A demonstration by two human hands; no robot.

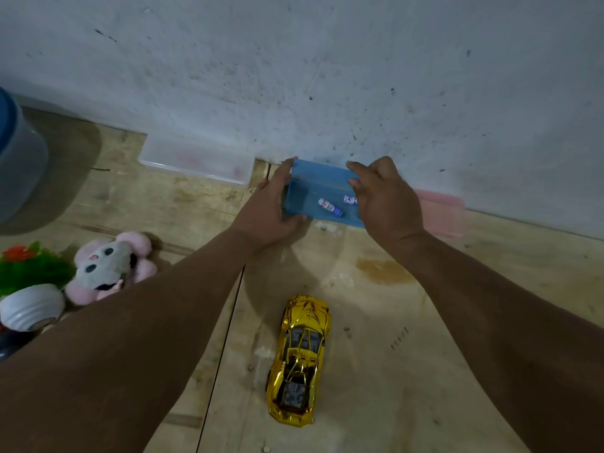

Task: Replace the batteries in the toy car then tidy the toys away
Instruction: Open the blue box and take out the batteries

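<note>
Gripped the blue box (322,191) at both ends, left hand (273,210) and right hand (385,197) curled round it, batteries (330,206) inside, toy car (300,361) at 6 o'clock, lengthwise toward the box, roughly equidistant from both.

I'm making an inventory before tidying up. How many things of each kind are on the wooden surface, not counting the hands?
Toy cars: 1, the gold car
Plush toys: 1, the pink and grey plush
Batteries: 2 visible, first battery, second battery, partly hidden
Boxes: 3, blue box, clear box, pink box
Potted plants: 1, white pot
Large jars: 1, jar
Total: 9
</note>
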